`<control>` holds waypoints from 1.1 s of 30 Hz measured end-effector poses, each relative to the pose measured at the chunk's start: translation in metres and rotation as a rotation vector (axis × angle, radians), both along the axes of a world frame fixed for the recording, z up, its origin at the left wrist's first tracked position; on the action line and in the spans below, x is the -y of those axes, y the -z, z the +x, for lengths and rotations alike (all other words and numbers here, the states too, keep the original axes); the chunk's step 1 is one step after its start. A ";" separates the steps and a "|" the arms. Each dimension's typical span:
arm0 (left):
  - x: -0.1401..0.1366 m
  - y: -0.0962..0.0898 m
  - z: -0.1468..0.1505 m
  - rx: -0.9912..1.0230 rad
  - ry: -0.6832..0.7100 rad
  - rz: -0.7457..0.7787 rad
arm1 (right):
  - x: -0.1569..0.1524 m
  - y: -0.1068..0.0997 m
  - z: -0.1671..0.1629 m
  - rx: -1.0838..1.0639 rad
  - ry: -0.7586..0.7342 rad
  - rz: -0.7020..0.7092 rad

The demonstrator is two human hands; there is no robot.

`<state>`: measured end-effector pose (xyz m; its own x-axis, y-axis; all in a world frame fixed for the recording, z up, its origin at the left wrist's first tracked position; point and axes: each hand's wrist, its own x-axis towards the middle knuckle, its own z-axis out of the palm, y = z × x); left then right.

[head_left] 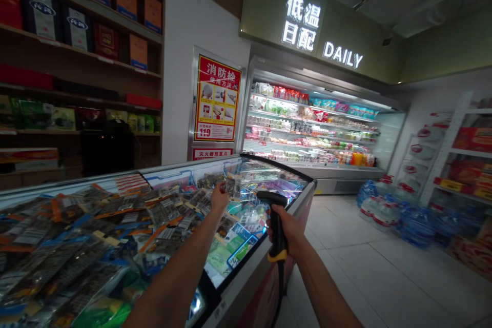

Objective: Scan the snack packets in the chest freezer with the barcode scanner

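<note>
Beside the freezer (249, 272), the right hand (291, 231) clasps a yellow-trimmed black scanner (277, 225), the left hand's (220, 198) grip unclear.

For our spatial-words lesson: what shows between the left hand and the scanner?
In the head view, packaged goods in the display case show between the left hand and scanner.

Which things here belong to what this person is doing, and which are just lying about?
Apparently in use:
handheld barcode scanner, in the right hand
packets by the left hand
display chest where they lie

Apparently just around:
fire-hydrant poster
refrigerated display case
large blue water bottles
</note>
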<state>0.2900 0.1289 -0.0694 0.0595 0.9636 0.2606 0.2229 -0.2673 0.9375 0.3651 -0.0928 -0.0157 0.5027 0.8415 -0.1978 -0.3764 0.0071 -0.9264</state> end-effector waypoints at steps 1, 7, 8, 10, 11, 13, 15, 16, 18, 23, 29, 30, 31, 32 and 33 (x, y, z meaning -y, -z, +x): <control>0.000 0.000 -0.005 -0.016 -0.009 -0.005 | -0.002 0.000 0.000 -0.001 0.010 -0.005; -0.005 0.001 -0.045 -0.190 -0.123 0.012 | -0.013 0.002 0.000 -0.013 0.013 -0.016; -0.006 0.001 -0.052 -0.203 -0.137 0.016 | -0.014 0.002 0.000 -0.014 0.011 -0.013; -0.007 0.001 -0.062 -0.229 -0.153 0.027 | -0.016 0.001 0.000 -0.014 0.011 -0.008; -0.007 0.000 -0.066 -0.254 -0.159 0.039 | -0.016 0.001 0.000 -0.014 0.010 -0.005; -0.005 0.000 -0.071 -0.335 -0.184 0.091 | -0.017 0.001 0.002 -0.020 0.005 0.007; -0.002 -0.002 -0.073 -0.430 -0.232 0.158 | -0.017 0.002 0.006 -0.025 0.002 0.022; 0.001 -0.004 -0.072 -0.462 -0.261 0.182 | -0.016 0.003 0.009 -0.025 0.003 0.029; 0.007 -0.008 -0.067 -0.506 -0.310 0.202 | -0.015 0.005 0.014 -0.024 0.015 0.032; 0.021 -0.019 -0.033 -0.521 -0.280 0.227 | -0.011 0.009 0.031 -0.038 0.080 0.015; 0.028 -0.004 0.041 -0.635 0.035 0.325 | -0.008 0.019 0.059 -0.009 0.141 0.010; 0.028 0.001 0.054 -0.664 0.103 0.321 | -0.008 0.021 0.065 -0.014 0.155 0.005; 0.027 0.006 0.067 -0.693 0.162 0.311 | -0.007 0.022 0.070 -0.022 0.166 0.001; 0.026 0.011 0.079 -0.719 0.214 0.301 | -0.007 0.024 0.075 -0.028 0.175 -0.004; 0.024 0.015 0.090 -0.742 0.257 0.292 | -0.007 0.025 0.080 -0.032 0.183 -0.008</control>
